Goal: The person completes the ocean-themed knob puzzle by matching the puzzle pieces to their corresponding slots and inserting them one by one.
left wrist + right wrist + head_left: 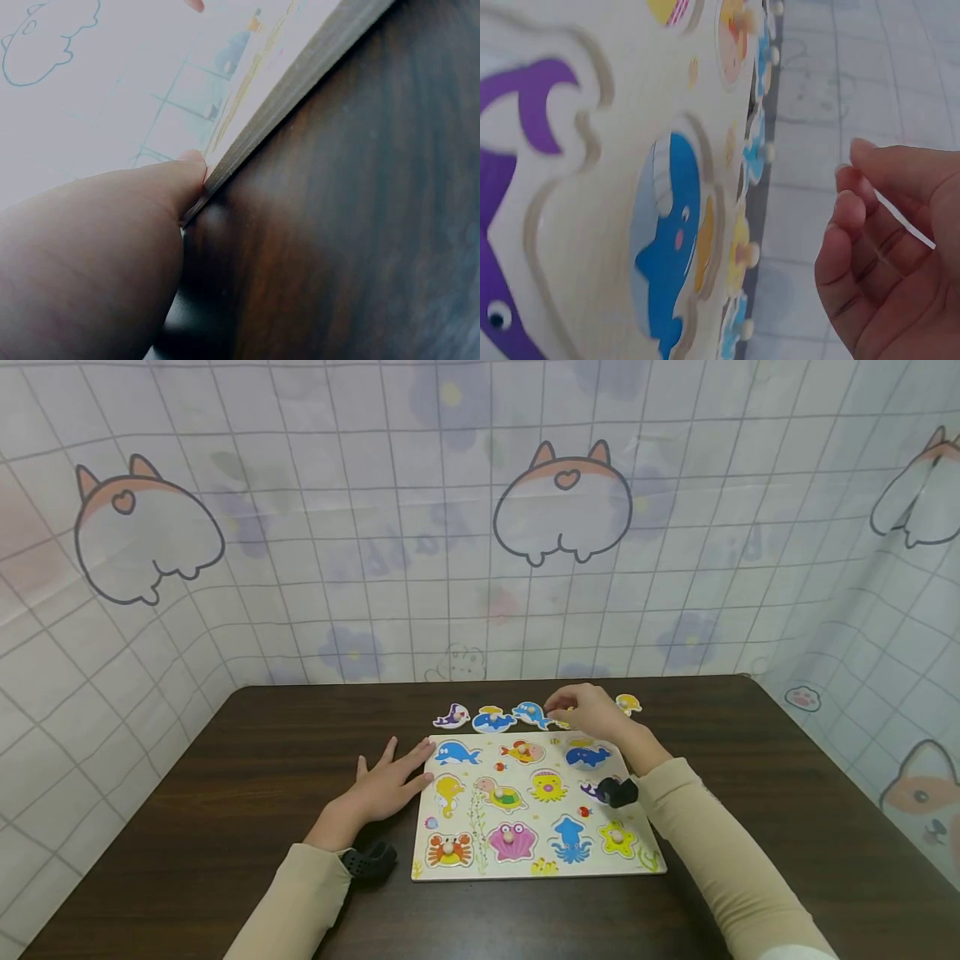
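Observation:
A white wooden peg puzzle board (517,871) with sea-animal pictures lies on the table. Spread fingers of my left hand (382,787) touch its left edge; the left wrist view shows the thumb (176,180) against that edge. My right hand (591,712) is over the loose pieces behind the board, fingers loosely bent, nothing between thumb and fingertips. Those knobbed pieces include a purple one (452,717), a blue whale (492,720), a blue dolphin (532,715) and a yellow one (738,255); the hand partly covers the row in the head view.
On the board, knobs show on a crab (449,850), a pink shell (512,842), a starfish (617,839) and a red-yellow fish (522,752). Another yellow piece (628,703) lies right of my right hand. A patterned curtain (420,610) encloses the dark table (225,827).

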### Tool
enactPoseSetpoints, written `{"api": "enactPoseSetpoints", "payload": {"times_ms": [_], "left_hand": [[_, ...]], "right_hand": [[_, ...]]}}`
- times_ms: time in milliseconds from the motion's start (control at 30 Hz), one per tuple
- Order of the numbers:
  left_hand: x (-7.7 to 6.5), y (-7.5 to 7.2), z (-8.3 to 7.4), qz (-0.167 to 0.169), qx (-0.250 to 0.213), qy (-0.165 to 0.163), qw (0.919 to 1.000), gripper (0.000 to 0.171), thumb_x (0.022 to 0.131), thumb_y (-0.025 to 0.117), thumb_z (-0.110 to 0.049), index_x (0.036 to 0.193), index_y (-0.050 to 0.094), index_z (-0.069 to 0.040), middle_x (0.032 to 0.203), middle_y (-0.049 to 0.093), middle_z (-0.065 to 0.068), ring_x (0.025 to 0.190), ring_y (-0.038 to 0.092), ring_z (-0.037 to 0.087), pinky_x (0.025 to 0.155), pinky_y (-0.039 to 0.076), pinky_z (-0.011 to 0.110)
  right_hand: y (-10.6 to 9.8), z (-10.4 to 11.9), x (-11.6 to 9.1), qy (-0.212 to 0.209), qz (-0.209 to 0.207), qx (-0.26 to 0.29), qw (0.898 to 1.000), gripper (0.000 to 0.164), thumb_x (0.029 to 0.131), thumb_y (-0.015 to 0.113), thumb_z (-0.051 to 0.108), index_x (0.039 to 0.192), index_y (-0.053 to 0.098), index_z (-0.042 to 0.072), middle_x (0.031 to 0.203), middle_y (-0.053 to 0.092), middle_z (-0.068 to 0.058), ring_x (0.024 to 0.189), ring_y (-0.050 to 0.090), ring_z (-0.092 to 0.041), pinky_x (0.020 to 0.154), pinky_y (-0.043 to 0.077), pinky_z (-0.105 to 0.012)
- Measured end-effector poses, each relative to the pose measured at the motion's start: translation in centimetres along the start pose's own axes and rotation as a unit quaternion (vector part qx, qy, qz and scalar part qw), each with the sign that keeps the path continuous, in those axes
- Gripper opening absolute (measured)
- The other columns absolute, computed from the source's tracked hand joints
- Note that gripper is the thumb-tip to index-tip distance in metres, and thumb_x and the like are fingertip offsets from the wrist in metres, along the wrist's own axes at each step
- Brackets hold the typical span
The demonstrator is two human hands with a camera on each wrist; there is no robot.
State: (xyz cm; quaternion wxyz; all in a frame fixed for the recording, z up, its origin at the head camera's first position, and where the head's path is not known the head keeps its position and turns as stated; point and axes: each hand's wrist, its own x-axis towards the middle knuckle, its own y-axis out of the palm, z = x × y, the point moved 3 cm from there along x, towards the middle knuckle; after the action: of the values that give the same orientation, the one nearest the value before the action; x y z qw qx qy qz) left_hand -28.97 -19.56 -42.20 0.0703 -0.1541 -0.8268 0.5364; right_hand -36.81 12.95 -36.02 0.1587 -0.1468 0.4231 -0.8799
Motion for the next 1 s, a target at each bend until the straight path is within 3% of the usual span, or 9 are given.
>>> {"api": "enactPoseSetpoints", "payload": {"times_ms": [267, 533, 700, 1000], "left_hand": [[0.1, 0.1, 0.2, -0.003, -0.005, 0.004, 1.0000, 0.061, 0.095, 0.038, -0.055, 0.149, 0.020, -0.033, 0.152, 0.018, -0.006, 0.139, -0.004, 0.034, 0.097, -0.010, 0.069], [-0.1, -0.3, 0.2, 0.000, 0.000, 0.005, 1.0000, 0.061, 0.096, 0.038, -0.053, 0.149, 0.019, -0.031, 0.153, 0.016, -0.006, 0.139, -0.004, 0.035, 0.096, -0.009, 0.070], [0.1, -0.3, 0.1, -0.001, 0.002, 0.006, 1.0000, 0.061, 0.096, 0.038, -0.052, 0.149, 0.020, -0.030, 0.153, 0.017, -0.005, 0.139, -0.003, 0.035, 0.095, -0.009, 0.071], [0.1, 0.0, 0.3, 0.002, 0.002, 0.003, 1.0000, 0.061, 0.095, 0.037, -0.054, 0.149, 0.018, -0.032, 0.153, 0.015, -0.007, 0.139, -0.005, 0.033, 0.096, -0.010, 0.069]], "right_hand": [[-1.6, -4.4, -0.1, 0.043, -0.043, 0.059, 0.996, 0.029, 0.095, 0.054, 0.020, 0.118, 0.061, 0.004, 0.116, 0.058, -0.014, 0.094, 0.058, -0.030, 0.078, 0.051, -0.040], [-3.5, -8.5, -0.7, 0.101, -0.096, 0.117, 0.983, 0.033, 0.095, 0.054, 0.021, 0.119, 0.059, -0.002, 0.106, 0.058, -0.020, 0.084, 0.055, -0.037, 0.078, 0.049, -0.045], [-4.2, -10.6, -1.1, 0.151, -0.118, 0.147, 0.970, 0.035, 0.096, 0.054, 0.019, 0.122, 0.057, -0.004, 0.108, 0.057, -0.021, 0.085, 0.054, -0.032, 0.075, 0.049, -0.035], [-4.3, -12.6, -0.5, 0.181, -0.095, 0.157, 0.966, 0.035, 0.094, 0.054, 0.013, 0.121, 0.055, -0.009, 0.103, 0.057, -0.018, 0.072, 0.056, -0.016, 0.065, 0.051, -0.024]]}}
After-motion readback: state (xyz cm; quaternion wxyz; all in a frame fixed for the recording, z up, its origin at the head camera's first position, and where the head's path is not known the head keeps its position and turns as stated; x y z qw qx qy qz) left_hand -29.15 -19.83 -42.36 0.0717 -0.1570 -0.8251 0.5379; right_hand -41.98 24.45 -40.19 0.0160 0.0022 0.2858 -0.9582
